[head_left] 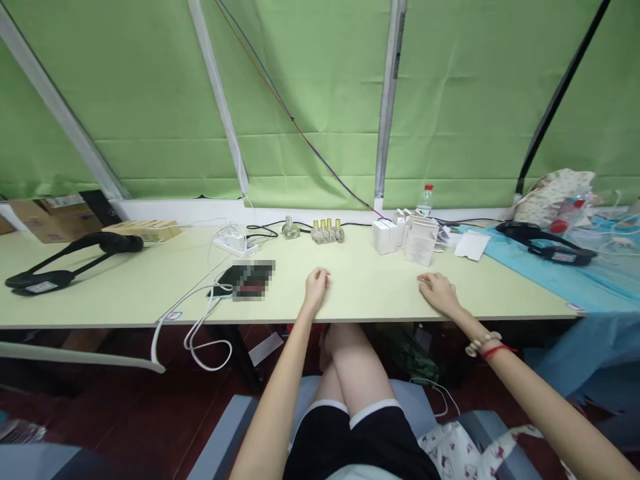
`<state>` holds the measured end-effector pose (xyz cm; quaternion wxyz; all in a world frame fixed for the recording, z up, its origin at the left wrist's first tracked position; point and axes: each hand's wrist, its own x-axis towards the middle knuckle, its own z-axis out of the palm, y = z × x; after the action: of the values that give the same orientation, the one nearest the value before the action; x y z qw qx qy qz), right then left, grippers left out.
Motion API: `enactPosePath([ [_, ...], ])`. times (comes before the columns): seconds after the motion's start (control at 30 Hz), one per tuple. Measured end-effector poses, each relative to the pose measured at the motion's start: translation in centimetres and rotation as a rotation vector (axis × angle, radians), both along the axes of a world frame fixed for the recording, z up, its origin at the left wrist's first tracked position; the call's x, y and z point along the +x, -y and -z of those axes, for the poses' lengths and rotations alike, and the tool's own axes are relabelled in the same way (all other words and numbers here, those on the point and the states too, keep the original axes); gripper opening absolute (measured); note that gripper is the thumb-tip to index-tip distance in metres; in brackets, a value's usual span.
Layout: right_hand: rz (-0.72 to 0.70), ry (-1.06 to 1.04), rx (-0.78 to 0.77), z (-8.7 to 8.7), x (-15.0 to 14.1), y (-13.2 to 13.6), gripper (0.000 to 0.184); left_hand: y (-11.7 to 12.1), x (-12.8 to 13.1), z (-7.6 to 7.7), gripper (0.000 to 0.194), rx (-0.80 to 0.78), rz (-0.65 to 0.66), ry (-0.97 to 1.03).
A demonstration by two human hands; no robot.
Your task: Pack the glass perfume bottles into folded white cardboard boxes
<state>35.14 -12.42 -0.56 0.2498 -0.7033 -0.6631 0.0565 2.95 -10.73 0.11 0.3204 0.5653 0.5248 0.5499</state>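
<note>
My left hand [317, 287] rests on the pale table near its front edge, fingers curled in and no object showing in them. To the right, my right hand [439, 293] lies palm down with its fingers loosely bent, holding nothing I can see. Behind the left hand stand several small glass bottles [327, 233] with gold caps in a row. A clear glass bottle [290, 229] is just left of them. White small boxes [421, 241] are grouped behind my right hand, one with its top apparently open. Neither hand touches any of these.
A phone [233, 283], partly blurred out, and white cables lie left, by a power strip [235, 243]. Black headsets sit at the far left [43, 282] and far right [563, 253]. A red-capped water bottle [425, 200] stands behind the boxes; blue cloth [530, 263] covers the right end.
</note>
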Motion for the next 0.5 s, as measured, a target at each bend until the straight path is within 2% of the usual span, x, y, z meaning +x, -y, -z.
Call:
enactPosePath([
  [0.13,0.243,-0.025,-0.021,0.7,3.1,-2.4,0.036,-0.6,-0.7,-0.4,0.021,-0.032,0.056,0.204],
  [0.23,0.363,-0.046,-0.004,0.9,5.1,-3.5,0.038,-0.9,-1.1,-0.7,0.022,-0.031,0.021,0.330],
  [0.33,0.451,-0.061,0.001,1.0,6.8,-4.6,0.040,-0.9,-1.3,-0.9,0.020,-0.040,-0.002,0.408],
  [0.5,0.527,-0.060,0.010,1.2,8.5,-6.8,0.046,-0.5,-1.2,-1.1,0.021,-0.049,0.035,0.442],
])
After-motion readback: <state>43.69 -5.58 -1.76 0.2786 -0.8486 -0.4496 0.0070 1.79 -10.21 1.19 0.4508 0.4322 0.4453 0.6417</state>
